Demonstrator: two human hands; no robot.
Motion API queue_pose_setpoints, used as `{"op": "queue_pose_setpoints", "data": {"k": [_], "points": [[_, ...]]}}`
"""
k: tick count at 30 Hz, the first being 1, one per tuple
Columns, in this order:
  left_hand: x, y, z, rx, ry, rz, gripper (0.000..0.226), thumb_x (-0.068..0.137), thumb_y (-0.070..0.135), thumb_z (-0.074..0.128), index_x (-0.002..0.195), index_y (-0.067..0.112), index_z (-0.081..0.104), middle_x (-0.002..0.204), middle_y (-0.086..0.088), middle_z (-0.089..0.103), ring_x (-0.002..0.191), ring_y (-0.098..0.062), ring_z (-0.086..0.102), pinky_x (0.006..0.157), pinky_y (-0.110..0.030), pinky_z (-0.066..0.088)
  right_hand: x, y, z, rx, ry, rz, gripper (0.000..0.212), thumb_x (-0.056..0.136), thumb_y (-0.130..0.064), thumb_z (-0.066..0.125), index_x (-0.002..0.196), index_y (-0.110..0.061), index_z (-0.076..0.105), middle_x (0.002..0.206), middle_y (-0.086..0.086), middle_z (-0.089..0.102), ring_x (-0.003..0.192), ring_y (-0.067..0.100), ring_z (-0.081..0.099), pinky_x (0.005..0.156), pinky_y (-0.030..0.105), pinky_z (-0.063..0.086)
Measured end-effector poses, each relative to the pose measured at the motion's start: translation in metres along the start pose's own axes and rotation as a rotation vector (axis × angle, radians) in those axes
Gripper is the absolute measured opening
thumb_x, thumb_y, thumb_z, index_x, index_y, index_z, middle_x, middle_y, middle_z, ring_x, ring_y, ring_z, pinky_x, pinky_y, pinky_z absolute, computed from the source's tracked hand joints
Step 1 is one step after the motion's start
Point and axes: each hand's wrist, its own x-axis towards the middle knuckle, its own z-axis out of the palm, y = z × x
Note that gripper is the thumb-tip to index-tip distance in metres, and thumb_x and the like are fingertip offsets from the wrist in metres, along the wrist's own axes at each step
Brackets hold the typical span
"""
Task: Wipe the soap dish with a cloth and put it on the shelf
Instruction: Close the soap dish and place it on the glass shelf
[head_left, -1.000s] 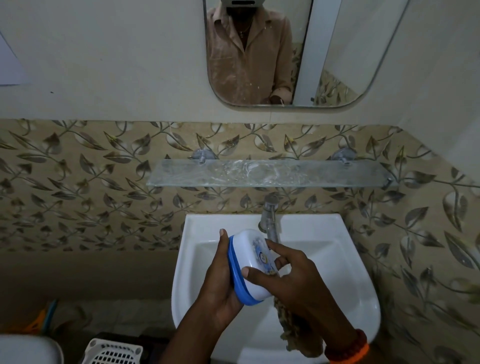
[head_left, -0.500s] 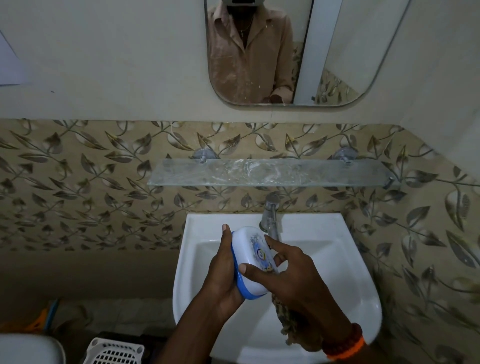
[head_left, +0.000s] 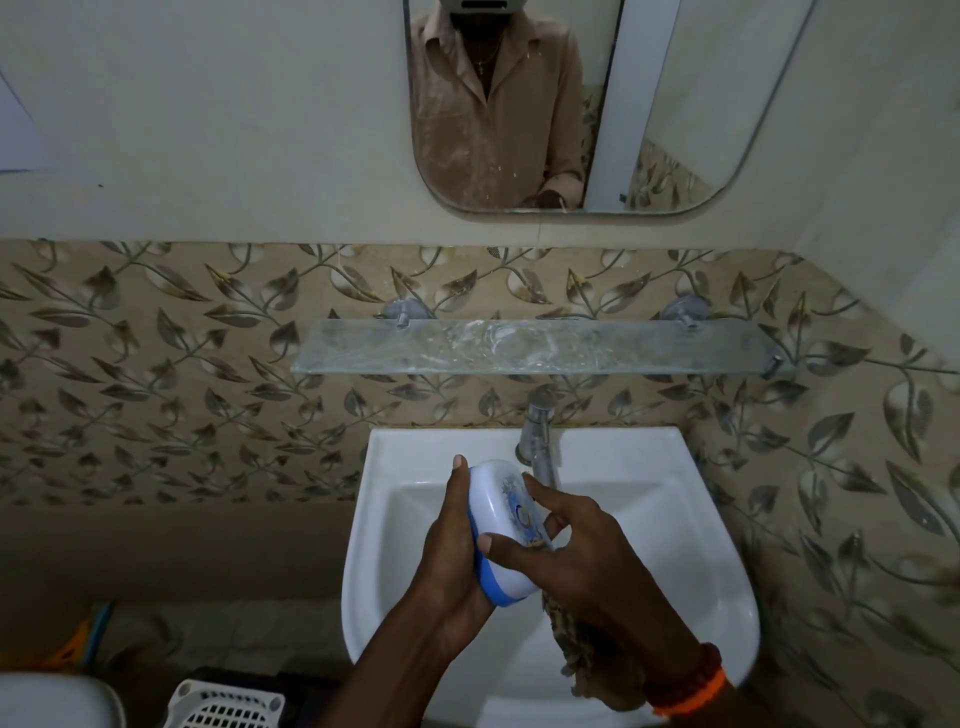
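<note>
A white soap dish (head_left: 501, 525) with a blue base and a printed lid is held tilted above the white sink (head_left: 649, 519). My left hand (head_left: 449, 561) grips the soap dish from the left side. My right hand (head_left: 587, 566) holds a brownish cloth (head_left: 569, 642) against the dish's right side, with thumb and forefinger lying across the lid. Most of the cloth hangs below my right palm. The glass shelf (head_left: 540, 347) is fixed to the tiled wall above the tap and shows white streaks.
A metal tap (head_left: 537, 436) stands at the sink's back edge, just behind the dish. A mirror (head_left: 561, 104) hangs above the shelf. At the lower left stand a white slotted basket (head_left: 228, 704) and a white rounded object (head_left: 52, 701).
Both hands have lifted the soap dish a little toward the tap. My right hand's fingers have shifted across the lid with the cloth.
</note>
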Motion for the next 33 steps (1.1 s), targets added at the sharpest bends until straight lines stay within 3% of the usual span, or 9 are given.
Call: {"op": "queue_pose_setpoints", "data": {"k": [2,6,9,11,15,18,22,26,33], "points": [[-0.001,0.0,-0.001,-0.012,-0.024,0.046,0.072,0.082,0.066,0.059,0.13,0.013,0.063,0.13,-0.027,0.066,0.118,-0.045,0.064,0.101,-0.059,0.052,0.003,0.002,-0.001,-0.013,-0.016,0.027,0.048,0.068,-0.056,0.081,0.107,-0.052,0.053,0.097,-0.02,0.062,0.081,-0.004,0.062,0.067,0.004,0.051],[-0.006,0.015,0.005,0.067,-0.038,0.263,0.053,0.079,0.059,0.059,0.119,0.025,0.063,0.126,-0.018,0.065,0.116,-0.039,0.063,0.106,-0.061,0.047,0.004,0.008,-0.01,0.058,0.055,0.176,0.112,0.048,-0.08,0.074,0.146,-0.04,0.037,0.125,-0.008,0.057,0.101,0.007,0.059,0.066,0.012,0.045],[-0.007,0.027,0.011,0.159,-0.032,0.458,0.055,0.082,0.052,0.059,0.13,0.025,0.059,0.128,-0.015,0.064,0.119,-0.033,0.064,0.101,-0.054,0.054,0.0,0.007,-0.023,0.175,0.114,0.185,0.108,0.047,-0.072,0.076,0.143,-0.038,0.04,0.104,-0.001,0.07,0.091,0.006,0.065,0.058,0.014,0.041],[-0.006,0.029,0.018,0.189,-0.043,0.516,0.059,0.081,0.048,0.063,0.134,0.023,0.057,0.131,-0.013,0.064,0.121,-0.032,0.065,0.1,-0.053,0.055,0.003,0.01,-0.028,0.214,0.162,0.151,0.105,0.042,-0.076,0.077,0.136,-0.039,0.049,0.093,-0.003,0.076,0.092,0.008,0.07,0.068,0.017,0.047],[0.0,0.03,0.034,0.286,-0.088,0.597,0.061,0.075,0.048,0.07,0.131,0.023,0.061,0.128,-0.008,0.07,0.117,-0.027,0.068,0.093,-0.044,0.06,0.011,0.004,-0.038,0.291,0.214,0.066,0.079,0.056,-0.063,0.081,0.128,-0.037,0.06,0.102,-0.005,0.077,0.097,0.009,0.072,0.088,0.033,0.059],[0.01,0.049,0.044,0.591,-0.097,0.788,0.046,0.081,0.046,0.072,0.125,0.032,0.064,0.123,0.004,0.072,0.111,-0.014,0.07,0.087,-0.034,0.061,0.022,-0.002,-0.056,0.353,0.225,-0.009,0.063,0.064,-0.044,0.086,0.123,-0.035,0.067,0.1,-0.006,0.079,0.094,0.009,0.074,0.085,0.034,0.06],[0.031,0.09,0.055,0.967,-0.101,1.006,0.064,0.068,0.052,0.085,0.124,0.029,0.064,0.125,0.01,0.069,0.116,-0.008,0.066,0.091,-0.024,0.056,0.053,-0.01,-0.086,0.265,0.269,-0.113,0.048,0.07,-0.029,0.087,0.116,-0.028,0.072,0.103,-0.007,0.078,0.099,0.011,0.073,0.087,0.036,0.06],[0.045,0.124,0.073,1.279,0.005,1.157,0.072,0.061,0.066,0.081,0.124,0.035,0.064,0.122,0.015,0.068,0.114,-0.007,0.06,0.095,-0.027,0.049,0.094,-0.021,-0.106,0.113,0.305,-0.213,0.049,0.072,-0.027,0.087,0.119,-0.025,0.071,0.103,-0.004,0.078,0.096,0.01,0.073,0.082,0.033,0.061],[0.089,0.154,0.084,1.524,0.073,1.049,0.082,0.057,0.091,0.064,0.126,0.046,0.059,0.121,0.018,0.069,0.118,-0.015,0.058,0.1,-0.053,0.047,0.148,-0.022,-0.115,-0.041,0.326,-0.135,0.055,0.067,-0.036,0.088,0.119,-0.024,0.071,0.091,-0.002,0.075,0.086,0.012,0.07,0.073,0.03,0.06]]}}
